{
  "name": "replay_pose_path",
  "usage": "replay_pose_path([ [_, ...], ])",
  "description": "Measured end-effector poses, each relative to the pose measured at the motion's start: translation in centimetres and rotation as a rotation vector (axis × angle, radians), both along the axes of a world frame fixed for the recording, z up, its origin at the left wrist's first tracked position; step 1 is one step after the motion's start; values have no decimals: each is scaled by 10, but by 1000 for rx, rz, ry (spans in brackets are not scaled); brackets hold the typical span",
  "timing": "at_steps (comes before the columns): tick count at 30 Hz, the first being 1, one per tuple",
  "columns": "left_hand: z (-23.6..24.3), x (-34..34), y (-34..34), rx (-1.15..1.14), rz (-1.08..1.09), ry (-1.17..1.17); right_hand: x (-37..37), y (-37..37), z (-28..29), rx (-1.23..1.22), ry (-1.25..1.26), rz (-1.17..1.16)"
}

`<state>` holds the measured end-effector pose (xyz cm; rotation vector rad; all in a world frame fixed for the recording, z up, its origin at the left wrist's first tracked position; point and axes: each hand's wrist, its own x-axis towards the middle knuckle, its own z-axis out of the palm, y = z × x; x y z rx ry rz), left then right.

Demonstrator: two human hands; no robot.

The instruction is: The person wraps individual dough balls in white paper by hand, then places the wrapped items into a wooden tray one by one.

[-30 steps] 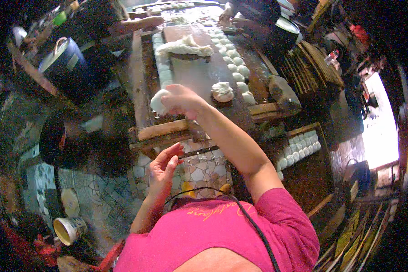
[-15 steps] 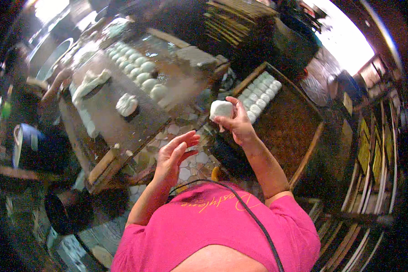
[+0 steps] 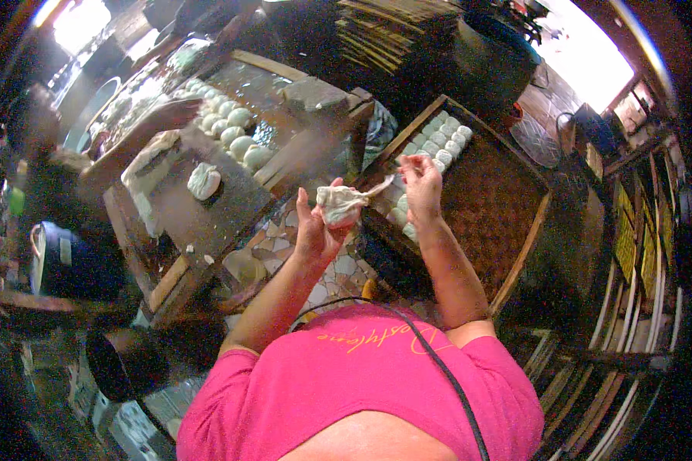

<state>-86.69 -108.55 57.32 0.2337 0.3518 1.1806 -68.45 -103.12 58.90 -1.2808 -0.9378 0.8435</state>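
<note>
On the palm of my left hand (image 3: pixel 315 232) sits a soft white cloth-wrapped bundle (image 3: pixel 338 207), the fingers curled round it. From the bundle a twisted tail of cloth (image 3: pixel 380 186) stretches across to my right hand (image 3: pixel 424 190), whose fingers pinch its end. What is inside the wrapping cannot be seen. Just beyond my right hand, rows of small white blocks (image 3: pixel 440 142) lie in a shallow wooden tray (image 3: pixel 519 261). Another white wrapped lump (image 3: pixel 204 181) rests on the board (image 3: pixel 184 223) at the left.
A co-worker's arm (image 3: pixel 142 138) reaches over the worktable towards rows of round white lumps (image 3: pixel 238 117). Wet cloth (image 3: pixel 150 165) lies along the board's left side. A blue bucket (image 3: pixel 58 250) stands far left, slatted racks (image 3: pixel 630 307) at the right. A black cable (image 3: pixel 430 361) crosses my shirt.
The white bundle has passed from my right hand to my left, which was empty. My right hand now draws out the cloth's tail. The co-worker's arm has reached further over the table.
</note>
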Motion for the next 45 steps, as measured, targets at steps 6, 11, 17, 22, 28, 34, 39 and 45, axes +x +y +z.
replay_pose_path([
  [6,6,-25,-7,54,13,106,-25,-15,13,439,-670,797],
  [11,-14,-36,-15,247,135,187,-62,-6,55,125,-552,1046],
  [17,15,-49,-34,101,149,176,-102,-8,71,319,-750,1069],
  [22,14,-58,-37,51,255,277,-111,-22,50,381,-483,989],
  [28,-6,-96,-38,104,376,336,-126,-82,11,1203,-876,781],
  [34,20,-102,-48,235,283,-37,-123,-115,7,1043,-851,671],
  [39,20,-102,-57,237,90,-168,-141,-96,42,720,-958,290],
  [45,27,-105,-64,182,69,-149,-133,-99,27,720,-882,464],
])
